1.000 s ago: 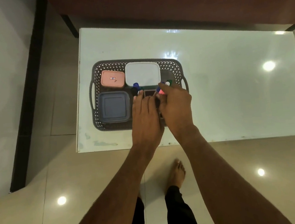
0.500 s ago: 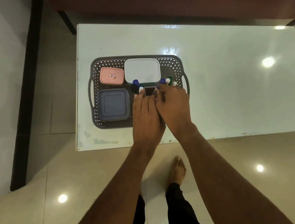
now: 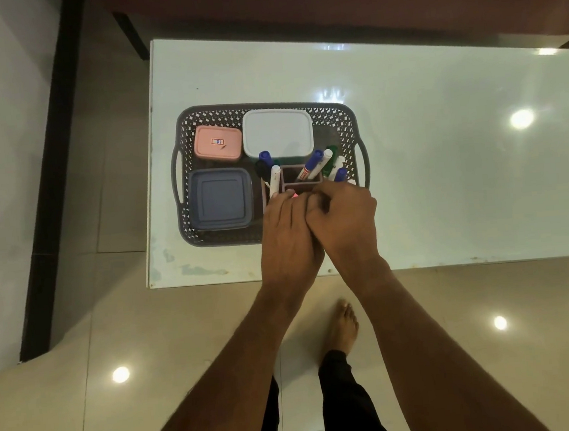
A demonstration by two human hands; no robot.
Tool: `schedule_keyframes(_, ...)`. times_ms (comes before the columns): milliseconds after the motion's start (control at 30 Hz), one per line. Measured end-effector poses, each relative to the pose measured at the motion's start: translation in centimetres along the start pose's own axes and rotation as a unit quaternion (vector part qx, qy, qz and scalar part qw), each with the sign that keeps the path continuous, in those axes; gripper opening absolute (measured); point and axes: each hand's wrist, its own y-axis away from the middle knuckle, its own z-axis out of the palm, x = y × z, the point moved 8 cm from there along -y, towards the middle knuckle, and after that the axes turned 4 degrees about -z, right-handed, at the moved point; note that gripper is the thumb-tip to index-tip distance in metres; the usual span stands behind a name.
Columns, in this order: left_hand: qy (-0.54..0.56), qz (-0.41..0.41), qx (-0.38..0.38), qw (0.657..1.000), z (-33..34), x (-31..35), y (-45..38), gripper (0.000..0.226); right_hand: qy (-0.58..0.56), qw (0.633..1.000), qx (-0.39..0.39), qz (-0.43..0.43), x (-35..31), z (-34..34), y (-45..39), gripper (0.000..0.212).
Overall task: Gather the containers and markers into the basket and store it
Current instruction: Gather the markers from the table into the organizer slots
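Note:
A grey perforated basket (image 3: 183,176) stands on the left part of the white table (image 3: 445,184). Inside it are a pink container (image 3: 218,142), a white container (image 3: 277,133), a blue-grey container (image 3: 219,198) and a dark marker holder (image 3: 302,177) with several markers (image 3: 313,166) standing in it. My left hand (image 3: 289,228) lies over the holder's near side with its fingers together. My right hand (image 3: 343,217) presses against it with curled fingers. A pink marker tip (image 3: 294,196) shows between the fingertips of both hands.
The table's near edge (image 3: 247,280) runs just below my wrists. A dark sofa (image 3: 326,2) lies beyond the table. Tiled floor, my bare foot (image 3: 342,327) and a wall with a dark skirting (image 3: 48,167) on the left surround it.
Both hands have drawn slightly back toward me over the holder. The right hand's fingers have curled in, and the pink marker has sunk until only its tip shows.

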Motion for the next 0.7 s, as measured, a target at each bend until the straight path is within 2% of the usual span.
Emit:
schedule_keyframes(100, 0.013, -0.006, -0.022, 1.000, 0.2, 0.0, 0.2, 0.068, -0.002, 1.000, -0.003, 0.007, 0.2, 0.2, -0.4, 0.028)
schedule_keyframes(233, 0.013, 0.010, -0.005, 1.000, -0.1, 0.0, -0.3, 0.065, -0.005, 1.000, 0.004, 0.007, 0.4, 0.3, -0.6, 0.028)
schedule_keyframes(333, 0.114, -0.047, -0.070, 0.990, 1.0, -0.3, -0.3, 0.057, -0.004, 1.000, 0.020, -0.003, 0.5, 0.1, -0.5, 0.028)
schedule_keyframes(367, 0.139, -0.070, -0.105, 0.982, 1.9, -0.5, -0.2, 0.054, -0.001, 1.000, 0.026, -0.010, 0.5, 0.0, -0.4, 0.028)
schedule_keyframes(433, 0.161, -0.092, -0.127, 0.974, 3.0, -0.9, -0.2, 0.052, 0.002, 0.999, 0.044, -0.030, 0.4, -0.3, -0.4, 0.027)
schedule_keyframes(533, 0.159, -0.070, -0.103, 0.979, 2.6, -0.8, -0.3, 0.053, -0.013, 0.994, 0.093, -0.064, 0.3, -1.0, -0.3, 0.023)
schedule_keyframes(633, 0.092, 0.008, 0.016, 0.996, 0.7, -0.2, -0.6, 0.043, -0.020, 0.983, 0.158, -0.095, -0.2, -2.4, -0.2, 0.024)
schedule_keyframes(700, 0.088, 0.040, 0.062, 0.993, -0.8, 0.6, -0.9, 0.046, -0.033, 0.973, 0.196, -0.119, -0.5, -3.4, -0.2, 0.020)
